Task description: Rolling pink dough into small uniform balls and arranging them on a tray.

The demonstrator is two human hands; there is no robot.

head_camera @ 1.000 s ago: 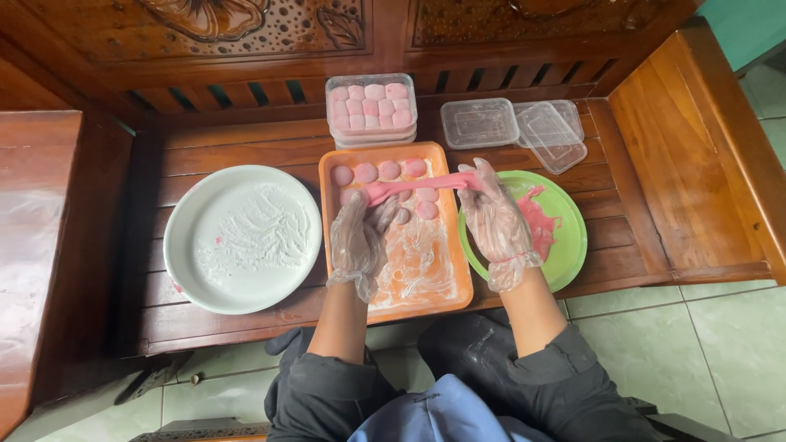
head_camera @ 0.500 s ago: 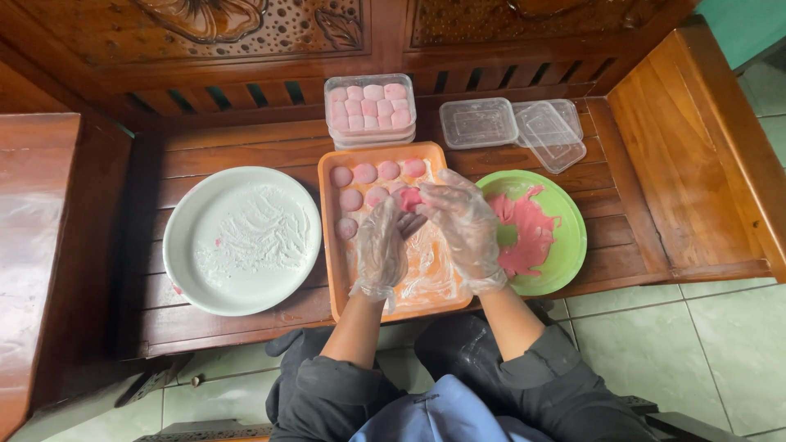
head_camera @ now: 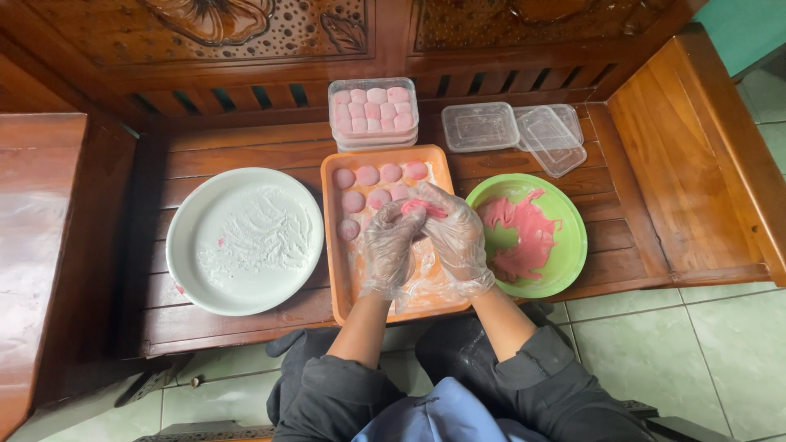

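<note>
A stack of clear plastic boxes (head_camera: 372, 112) packed with pink balls stands beyond the grips; two empty clear boxes (head_camera: 516, 131) lie farther right.

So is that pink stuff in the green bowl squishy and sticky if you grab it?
Probably yes. The pink dough lies smeared flat and ragged in the green bowl, so it looks soft and floppy, not stiff. It clings to the bowl in streaks, so likely sticky. The piece between both gloved hands bends to their shape.
</note>
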